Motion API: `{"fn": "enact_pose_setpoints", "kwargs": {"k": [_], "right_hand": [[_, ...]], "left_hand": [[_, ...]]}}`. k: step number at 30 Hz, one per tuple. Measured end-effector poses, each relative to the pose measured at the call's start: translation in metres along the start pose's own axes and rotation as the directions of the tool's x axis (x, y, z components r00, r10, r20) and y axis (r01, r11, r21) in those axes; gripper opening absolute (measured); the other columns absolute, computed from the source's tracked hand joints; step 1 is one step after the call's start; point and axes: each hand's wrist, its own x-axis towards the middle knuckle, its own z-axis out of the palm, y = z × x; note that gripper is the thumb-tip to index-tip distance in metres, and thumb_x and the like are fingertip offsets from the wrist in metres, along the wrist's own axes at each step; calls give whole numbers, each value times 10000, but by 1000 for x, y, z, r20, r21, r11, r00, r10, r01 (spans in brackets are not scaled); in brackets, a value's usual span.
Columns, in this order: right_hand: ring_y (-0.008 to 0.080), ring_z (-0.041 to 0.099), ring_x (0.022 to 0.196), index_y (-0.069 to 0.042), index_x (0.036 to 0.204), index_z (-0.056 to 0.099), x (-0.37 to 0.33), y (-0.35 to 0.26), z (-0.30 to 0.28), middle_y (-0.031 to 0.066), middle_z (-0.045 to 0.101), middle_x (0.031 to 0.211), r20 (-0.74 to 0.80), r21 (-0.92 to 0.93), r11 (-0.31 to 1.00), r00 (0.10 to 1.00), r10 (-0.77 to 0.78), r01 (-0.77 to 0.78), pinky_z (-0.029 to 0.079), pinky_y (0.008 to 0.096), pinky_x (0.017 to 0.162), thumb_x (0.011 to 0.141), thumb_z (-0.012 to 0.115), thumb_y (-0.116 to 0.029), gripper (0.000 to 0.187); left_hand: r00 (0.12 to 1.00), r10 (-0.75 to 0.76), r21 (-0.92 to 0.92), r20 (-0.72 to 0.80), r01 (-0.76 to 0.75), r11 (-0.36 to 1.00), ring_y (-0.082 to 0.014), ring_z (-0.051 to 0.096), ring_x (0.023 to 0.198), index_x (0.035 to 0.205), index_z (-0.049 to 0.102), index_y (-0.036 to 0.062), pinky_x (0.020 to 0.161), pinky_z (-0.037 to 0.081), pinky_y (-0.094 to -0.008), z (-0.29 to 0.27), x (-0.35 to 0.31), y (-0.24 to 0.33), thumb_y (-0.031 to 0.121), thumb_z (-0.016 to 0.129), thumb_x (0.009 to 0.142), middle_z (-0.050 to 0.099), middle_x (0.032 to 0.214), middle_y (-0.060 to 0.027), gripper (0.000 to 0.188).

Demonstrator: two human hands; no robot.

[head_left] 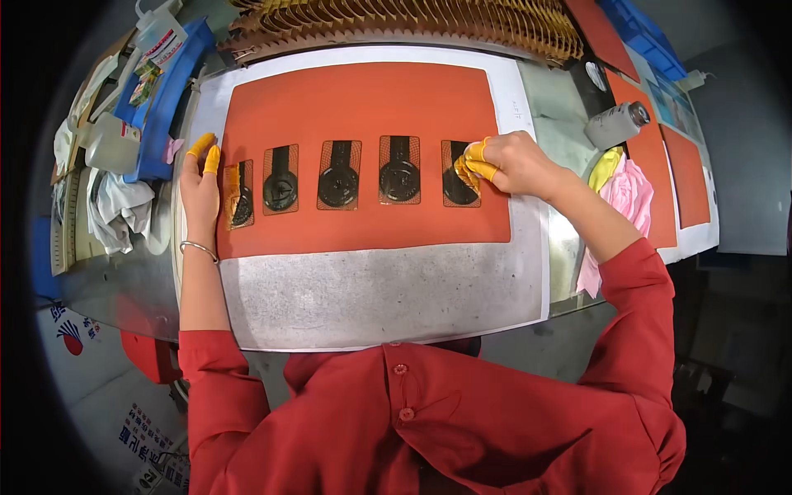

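Several flat rectangular pieces lie in a row on an orange-red sheet [355,99]; each carries a black round shape with a stem on a fine brownish mesh, such as the middle piece [338,186]. My right hand [513,162], with yellow finger cots, pinches a crinkled amber film-like piece [468,176] over the rightmost piece [456,194]. Its fingertips partly hide that corner. At the sheet's left edge rests my left hand [201,186], its cot-covered thumb and forefinger apart and holding nothing. Beside it, the leftmost piece [242,206] is partly covered in amber.
A white board [528,272] lies under the sheet. Behind stands a long row of brown curved strips [396,25]. On the left are a blue tray [157,136], bottles and a crumpled grey cloth [120,206]. On the right are a grey bottle [617,125] and a pink cloth [629,194].
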Motion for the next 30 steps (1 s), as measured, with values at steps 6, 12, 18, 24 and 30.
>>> {"fn": "enact_pose_setpoints", "kwargs": {"k": [6, 12, 18, 24, 30], "right_hand": [[284, 570, 604, -95, 781, 606, -15, -11, 4, 91, 580, 664, 1, 37, 998, 999, -46, 45, 460, 370, 539, 769, 606, -149, 56], [272, 560, 579, -75, 780, 609, -27, -20, 1, 90, 564, 640, -23, 12, 1000, 1000, -2, 3, 451, 376, 521, 767, 605, -143, 70], [260, 557, 558, -66, 800, 632, -30, -34, 0, 89, 581, 639, 21, 97, 993, 998, -62, 60, 448, 364, 506, 778, 610, -140, 80], [264, 559, 548, -73, 776, 611, -24, -44, 6, 87, 559, 606, -10, 110, 989, 995, -101, 102, 456, 363, 512, 750, 609, -92, 32], [331, 570, 605, -78, 764, 592, 23, -24, 6, 120, 585, 676, -50, 69, 997, 998, 49, -46, 456, 414, 540, 755, 589, -139, 62]], "left_hand": [[1000, 18, 37, 15, -19, 999, -177, 553, 1051, 1170, 537, -29, 905, 407, -267, 1, -5, 1, 93, 520, 895, 597, 1128, -125, 301], [999, -15, 91, 39, 12, 996, -183, 545, 1061, 1178, 527, -35, 915, 398, -268, 3, -1, 4, 92, 523, 894, 586, 1144, -124, 311], [1000, 6, 25, 14, -6, 1000, -182, 541, 1064, 1170, 532, -35, 917, 396, -267, 2, -2, 1, 106, 533, 895, 583, 1141, -136, 310], [1000, -3, -11, -10, 3, 1000, -189, 561, 1038, 1167, 537, -32, 896, 411, -271, 0, -6, -1, 109, 536, 889, 601, 1116, -136, 312], [1000, -14, 72, 18, 13, 997, -190, 561, 1043, 1171, 534, -30, 894, 416, -269, 6, -4, 5, 106, 528, 890, 594, 1131, -141, 312]]}}
